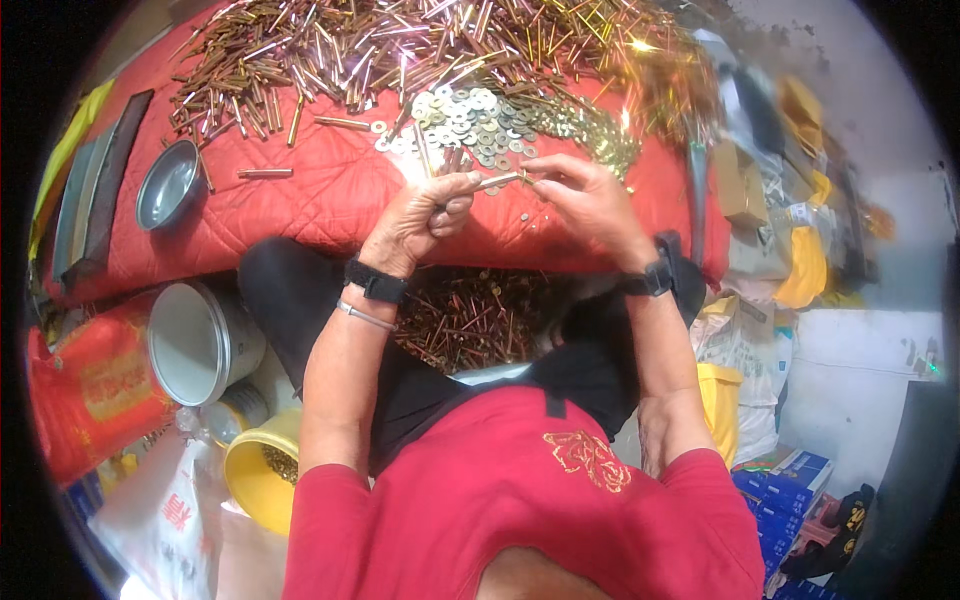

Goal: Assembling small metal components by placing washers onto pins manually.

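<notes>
Over the red quilted cover (330,205), my left hand (430,215) is closed round a slim metal bolt (498,181), which points to the right. Several more bolt ends stick up behind its fingers. Thumb and fingers of my right hand (590,200) pinch a small brass-coloured piece (525,177) at the bolt's tip; whether it is a nut or a washer I cannot tell. Just beyond both hands lie a heap of flat silvery washers (470,120) and, to their right, small gold-coloured pieces (600,140). A large pile of coppery bolts (400,55) spreads along the far side.
A metal bowl (170,186) stands at the cover's left, near a lone bolt (265,173). More bolts (465,325) lie in a heap below the cover's near edge, between my legs. Left of me are a white bucket (187,343) and a yellow bucket (262,480); blue boxes (790,500) sit lower right.
</notes>
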